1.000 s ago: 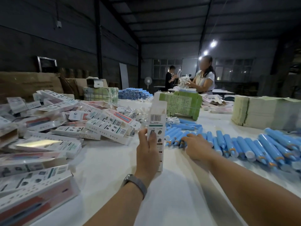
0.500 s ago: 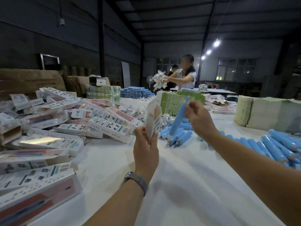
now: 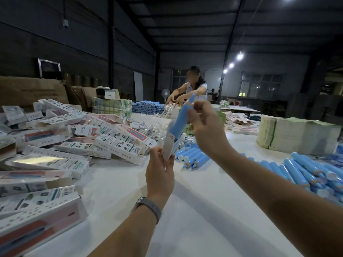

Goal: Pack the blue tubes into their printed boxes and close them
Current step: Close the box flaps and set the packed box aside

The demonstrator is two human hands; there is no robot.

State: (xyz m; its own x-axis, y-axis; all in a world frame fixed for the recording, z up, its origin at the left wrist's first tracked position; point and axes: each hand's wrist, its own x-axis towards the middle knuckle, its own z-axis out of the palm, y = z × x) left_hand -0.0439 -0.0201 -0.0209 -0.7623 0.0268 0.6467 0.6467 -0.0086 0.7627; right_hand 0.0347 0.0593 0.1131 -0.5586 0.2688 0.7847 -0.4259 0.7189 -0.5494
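Fingers of the right hand pinch a blue tube near its upper end, its lower end entering the printed box gripped low by the left hand, raised above the table's middle. Tube appears light and soft; best held lightly to avoid creasing.

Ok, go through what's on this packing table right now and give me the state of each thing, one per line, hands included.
left hand: grips the printed box near its lower end
printed box: held tilted, top end open
right hand: pinches the blue tube
blue tube: lower end partly inside the box, upper part sticking out
loose tubes: lying unpacked on the table
pile of boxes: heaped on the left, some ends open
flat stack: bundled, untouched
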